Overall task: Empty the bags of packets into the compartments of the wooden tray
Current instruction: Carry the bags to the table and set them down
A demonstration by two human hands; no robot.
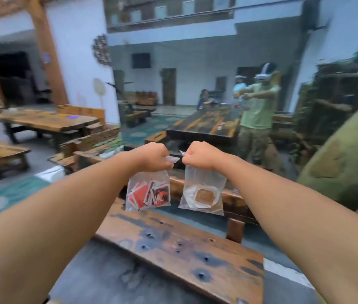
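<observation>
Mid-frame, the left hand (151,156) grips a clear plastic bag of red, black and white packets (148,192) by its top; just beside it, the right hand (200,155) grips a clear plastic bag of brown packets (203,195), both above the dark wooden bench (180,249).

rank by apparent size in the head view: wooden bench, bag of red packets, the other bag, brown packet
1. wooden bench, largest by far
2. bag of red packets and other bag: about alike, not ranked
3. brown packet, smallest, inside the other bag
</observation>
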